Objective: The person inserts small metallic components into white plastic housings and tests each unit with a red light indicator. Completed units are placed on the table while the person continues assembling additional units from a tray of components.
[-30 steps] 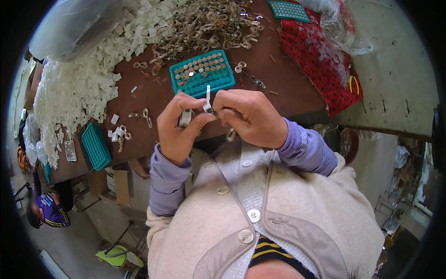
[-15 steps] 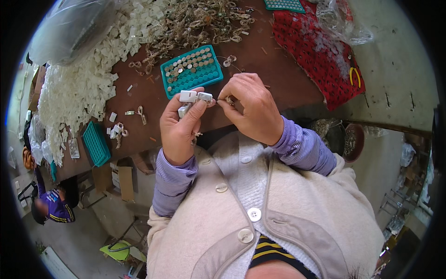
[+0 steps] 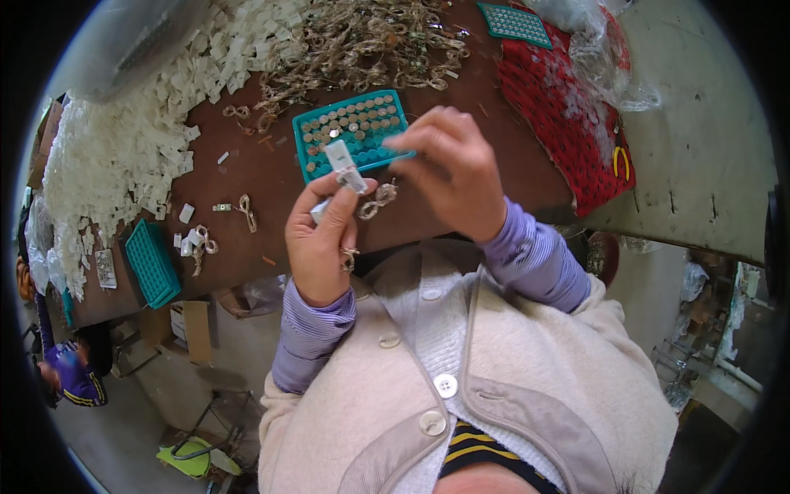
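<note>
My left hand (image 3: 321, 235) is closed around small white plastic battery cases; one case (image 3: 344, 165) stands up between thumb and fingers with its lid swung open. Another white case (image 3: 320, 211) shows lower in the same hand. A small coil of thin wire (image 3: 378, 200) hangs beside the thumb, and another coil (image 3: 349, 260) pokes out below the palm. My right hand (image 3: 453, 169) hovers by the near right edge of a teal tray (image 3: 301, 140). Its fingers are stretched and apart, the tips blurred, with nothing visible in them. Round coin cells (image 3: 354, 117) fill several rows of that tray.
White plastic cases (image 3: 123, 173) are heaped on the left of the brown table (image 3: 494, 156). Tangled wire bundles (image 3: 362, 41) lie at the back. Another teal tray (image 3: 152, 263) sits near the left edge. Yellow-handled snips (image 3: 621, 163) rest on red cloth (image 3: 543, 107). A person (image 3: 74, 370) is at lower left.
My right hand has left the wire near my left fingertips and moved right, toward the tray's edge. The wire coil now hangs free. The case in my left hand has tilted upright.
</note>
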Action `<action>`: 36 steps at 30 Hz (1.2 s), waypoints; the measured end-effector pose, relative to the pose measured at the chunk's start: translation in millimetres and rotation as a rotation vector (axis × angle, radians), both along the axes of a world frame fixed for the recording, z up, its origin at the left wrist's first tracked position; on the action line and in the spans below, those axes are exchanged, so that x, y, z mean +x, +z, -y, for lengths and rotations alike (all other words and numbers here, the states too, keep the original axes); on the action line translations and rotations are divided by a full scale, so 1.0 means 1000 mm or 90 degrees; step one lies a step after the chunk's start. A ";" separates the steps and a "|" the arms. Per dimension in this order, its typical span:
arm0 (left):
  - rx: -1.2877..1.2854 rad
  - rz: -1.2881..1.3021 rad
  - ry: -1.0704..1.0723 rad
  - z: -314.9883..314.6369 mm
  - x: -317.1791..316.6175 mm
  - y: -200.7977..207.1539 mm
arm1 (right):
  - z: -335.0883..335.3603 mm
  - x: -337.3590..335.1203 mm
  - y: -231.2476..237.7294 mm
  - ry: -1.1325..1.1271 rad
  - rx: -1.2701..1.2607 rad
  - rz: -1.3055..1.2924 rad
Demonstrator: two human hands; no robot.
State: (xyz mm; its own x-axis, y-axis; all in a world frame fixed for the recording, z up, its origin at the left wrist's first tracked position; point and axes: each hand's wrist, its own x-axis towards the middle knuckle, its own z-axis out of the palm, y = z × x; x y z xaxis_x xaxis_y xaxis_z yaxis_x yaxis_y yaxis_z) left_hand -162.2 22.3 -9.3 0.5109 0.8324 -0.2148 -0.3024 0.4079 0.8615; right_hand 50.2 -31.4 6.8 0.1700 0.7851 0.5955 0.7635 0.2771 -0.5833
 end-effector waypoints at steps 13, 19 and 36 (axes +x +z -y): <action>-0.034 0.020 -0.010 -0.012 -0.005 0.002 | -0.037 0.015 -0.009 0.057 0.033 0.053; 0.106 -0.069 -0.022 0.011 0.014 0.010 | 0.005 -0.011 0.008 0.031 0.075 0.045; 0.048 -0.059 -0.023 -0.006 0.002 -0.001 | -0.016 -0.004 -0.003 0.051 0.031 -0.134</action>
